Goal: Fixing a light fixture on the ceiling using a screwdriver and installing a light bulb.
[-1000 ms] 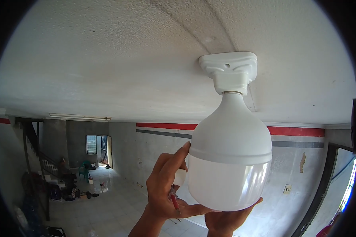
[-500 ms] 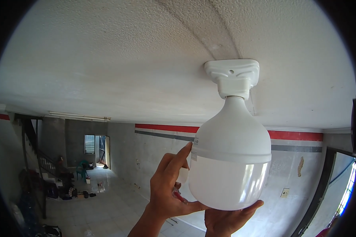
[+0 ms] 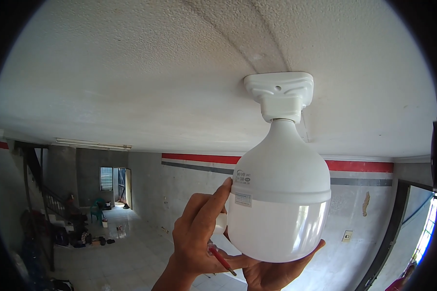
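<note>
A big white light bulb (image 3: 277, 194) hangs with its neck in a white ceiling lamp holder (image 3: 280, 92). My left hand (image 3: 199, 233) grips the bulb's left side, its index fingertip against the upper shell and its thumb near the bottom. Tucked in that same hand is a small tool with a red shaft, looking like a screwdriver (image 3: 222, 259). A small white rounded piece (image 3: 220, 224) shows between my left fingers and the bulb; I cannot make out what it is. My right hand (image 3: 277, 276) cups the bulb from below, fingers curved up around its base.
The ceiling (image 3: 155, 87) is close overhead, with a tube light fixture (image 3: 93, 144) farther left. A grey wall with a red stripe (image 3: 359, 167) stands behind. Far below are a tiled floor (image 3: 136, 250), stairs (image 3: 56, 201), a green chair (image 3: 97, 208) and scattered items. A door frame (image 3: 395, 233) is right.
The bulb has turned, bringing its printed marks and label from the left edge round toward the front. My left hand has shifted slightly, and more of the red tool shows.
</note>
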A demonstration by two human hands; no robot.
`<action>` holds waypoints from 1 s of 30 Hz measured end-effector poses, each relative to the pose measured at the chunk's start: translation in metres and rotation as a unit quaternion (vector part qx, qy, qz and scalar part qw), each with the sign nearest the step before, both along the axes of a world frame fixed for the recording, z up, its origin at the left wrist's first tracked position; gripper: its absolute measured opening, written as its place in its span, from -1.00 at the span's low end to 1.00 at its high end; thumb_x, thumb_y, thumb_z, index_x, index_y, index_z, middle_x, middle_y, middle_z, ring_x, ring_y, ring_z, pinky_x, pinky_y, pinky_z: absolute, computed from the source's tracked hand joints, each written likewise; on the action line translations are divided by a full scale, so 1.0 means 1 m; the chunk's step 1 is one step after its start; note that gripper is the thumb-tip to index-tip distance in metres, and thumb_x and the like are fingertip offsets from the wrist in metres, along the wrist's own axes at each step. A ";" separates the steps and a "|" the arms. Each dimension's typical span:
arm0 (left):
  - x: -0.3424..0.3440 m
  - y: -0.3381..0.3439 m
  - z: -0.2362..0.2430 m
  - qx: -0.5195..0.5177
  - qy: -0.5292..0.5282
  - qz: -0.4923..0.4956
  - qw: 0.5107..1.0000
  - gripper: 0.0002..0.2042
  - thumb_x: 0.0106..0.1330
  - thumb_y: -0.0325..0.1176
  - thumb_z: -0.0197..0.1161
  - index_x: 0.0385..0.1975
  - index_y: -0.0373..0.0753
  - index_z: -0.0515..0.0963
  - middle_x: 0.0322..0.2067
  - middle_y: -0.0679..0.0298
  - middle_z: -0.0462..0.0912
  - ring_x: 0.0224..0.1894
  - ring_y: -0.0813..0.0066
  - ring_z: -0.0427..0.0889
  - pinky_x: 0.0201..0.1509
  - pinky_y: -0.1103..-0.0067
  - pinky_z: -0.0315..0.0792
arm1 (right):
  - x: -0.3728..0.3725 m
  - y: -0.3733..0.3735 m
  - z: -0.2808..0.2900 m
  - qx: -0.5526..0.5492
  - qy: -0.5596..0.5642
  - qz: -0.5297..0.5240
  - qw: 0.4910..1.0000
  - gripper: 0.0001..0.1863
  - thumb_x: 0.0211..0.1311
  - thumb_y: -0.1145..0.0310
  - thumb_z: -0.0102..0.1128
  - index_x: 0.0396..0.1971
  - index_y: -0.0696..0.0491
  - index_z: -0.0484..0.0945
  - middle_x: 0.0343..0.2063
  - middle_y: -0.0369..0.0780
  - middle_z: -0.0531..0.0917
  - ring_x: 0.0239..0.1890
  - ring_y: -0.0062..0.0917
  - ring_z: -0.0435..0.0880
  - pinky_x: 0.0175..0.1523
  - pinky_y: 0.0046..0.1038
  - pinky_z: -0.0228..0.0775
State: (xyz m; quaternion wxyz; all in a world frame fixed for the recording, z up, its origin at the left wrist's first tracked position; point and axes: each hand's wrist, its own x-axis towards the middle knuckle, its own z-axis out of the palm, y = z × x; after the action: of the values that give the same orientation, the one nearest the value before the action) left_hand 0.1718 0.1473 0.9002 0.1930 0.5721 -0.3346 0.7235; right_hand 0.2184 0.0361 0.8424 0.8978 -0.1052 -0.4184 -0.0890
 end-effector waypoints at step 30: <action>-0.011 0.041 -0.035 0.004 -0.020 0.049 0.999 -0.12 -0.34 0.18 0.53 -0.07 -0.41 0.48 -0.46 0.21 0.50 -0.45 0.48 0.46 -0.40 0.59 0.37 | -0.017 -0.010 0.002 -0.010 -0.086 0.111 0.990 0.02 0.11 -0.42 -0.16 0.37 -0.04 -0.21 0.32 -0.05 0.04 0.32 -0.17 0.19 0.18 -0.23 0.44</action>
State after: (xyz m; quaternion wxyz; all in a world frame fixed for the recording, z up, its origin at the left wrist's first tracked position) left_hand 0.1610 0.1881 0.8657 0.1483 0.5743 -0.3128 0.7418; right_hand 0.2014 0.0261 0.8445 0.8617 -0.0594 -0.5039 0.0067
